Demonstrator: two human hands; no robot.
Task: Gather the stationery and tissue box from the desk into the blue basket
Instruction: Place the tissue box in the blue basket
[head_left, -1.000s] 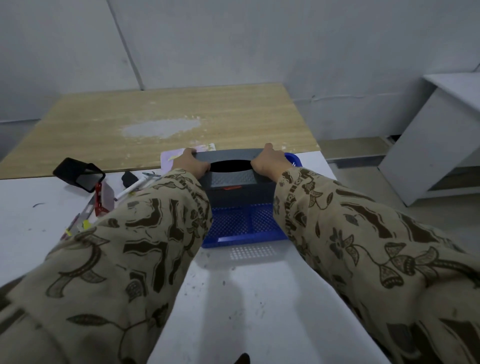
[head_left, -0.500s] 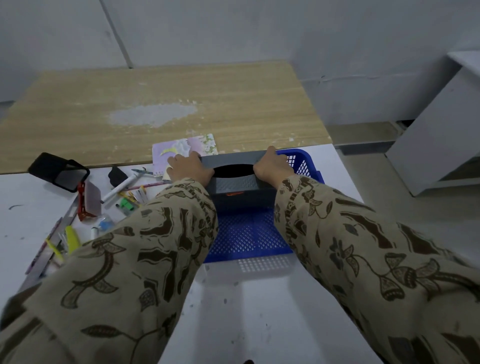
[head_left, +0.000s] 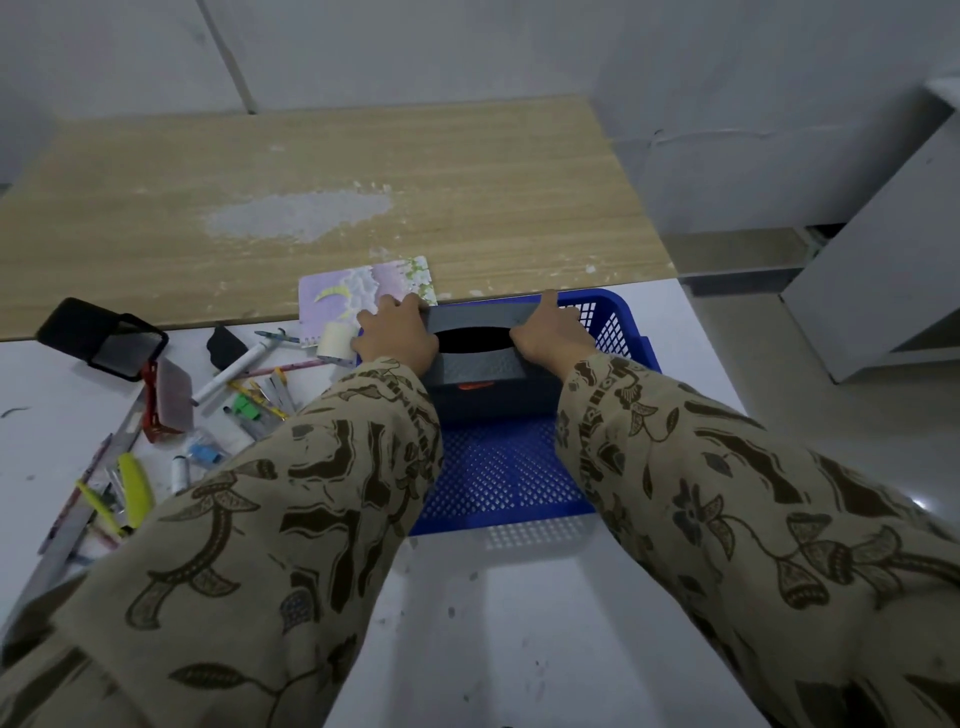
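2 patterned sleeves (head_left: 291, 525) are seen reaching forward over a white desk (head_left: 493, 634), with a blue basket (head_left: 498, 478) set between the forearms. The basket's perforated floor is shown bare in its near half. At its far end, a dark grey tissue box (head_left: 493, 384) is gripped by both hands and is seen within the basket walls; whether it rests on the floor cannot be told. The left hand (head_left: 397, 335) is clamped on the box's left end, the fingers curled over its top edge, and the right hand (head_left: 550, 338) is clamped on the right end in the same way. An oval opening is seen in the top of the box.

To the left of the basket, loose stationery is scattered on the desk: a metal ruler (head_left: 78, 504), a yellow cutter (head_left: 136, 488), a red-framed item (head_left: 163, 397), a white marker (head_left: 234, 371), pens and small clips. A roll of tape (head_left: 335, 340) is seen just beside the left hand, and a pastel notebook (head_left: 358, 291) lies behind it, overlapping the edge of a wooden table (head_left: 363, 192). A black-framed object (head_left: 104, 338) is seen at the far left.
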